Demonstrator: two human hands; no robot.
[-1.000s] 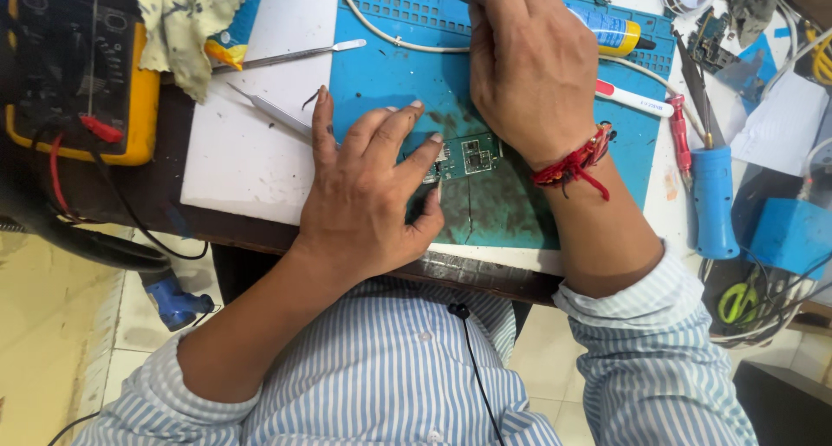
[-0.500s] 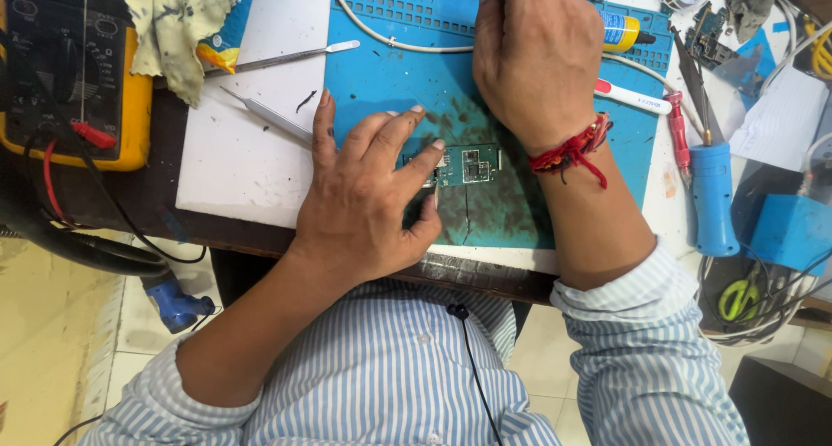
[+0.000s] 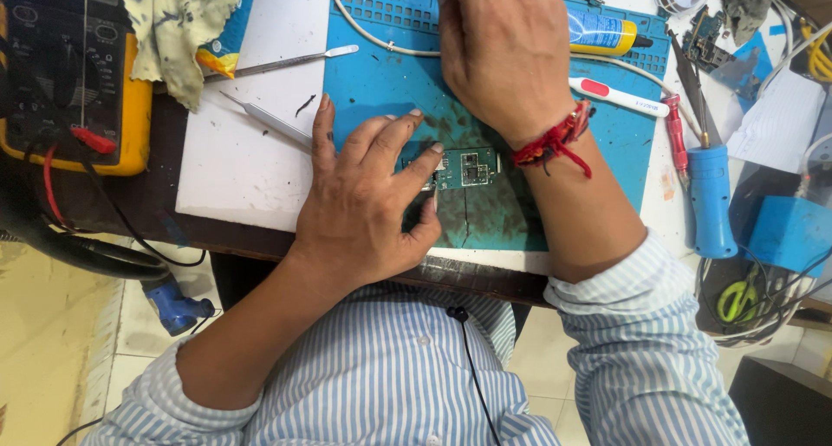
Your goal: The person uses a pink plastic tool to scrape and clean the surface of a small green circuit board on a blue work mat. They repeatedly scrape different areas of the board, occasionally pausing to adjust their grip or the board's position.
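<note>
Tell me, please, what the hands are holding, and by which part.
The left hand presses its fingertips on the left end of the small green circuit board, pinning it to the blue mat. Whether the right hand holds anything cannot be told.

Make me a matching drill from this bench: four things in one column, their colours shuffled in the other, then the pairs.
Things:
1. Circuit board under the left hand's fingers
2. Work mat
3. Multimeter casing
4. Thread on the right hand's wrist

Colours:
A. Red
B. Yellow
C. Green
D. Teal blue

Pairs: 1-C, 2-D, 3-B, 4-A
</note>
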